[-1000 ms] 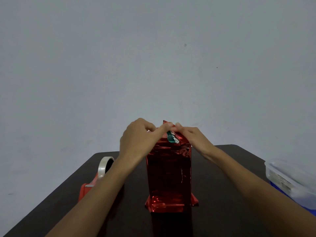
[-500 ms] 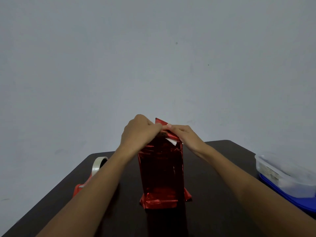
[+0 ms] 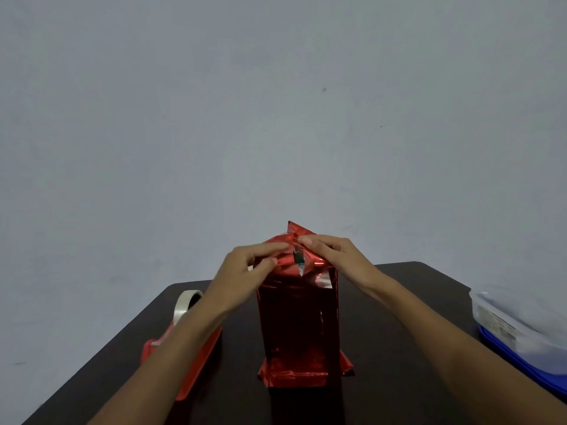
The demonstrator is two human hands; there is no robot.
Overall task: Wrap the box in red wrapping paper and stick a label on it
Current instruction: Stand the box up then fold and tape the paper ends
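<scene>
Dark tabletop before plain grey wall, red-wrapped box upright on it.

Plain grey wall behind; dark brown table against it; dim, even light.

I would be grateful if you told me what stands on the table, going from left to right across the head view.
Left to right: red tape dispenser → red-wrapped box → clear plastic container. The left hand and right hand overlap the box's top, so they are left out.
</scene>
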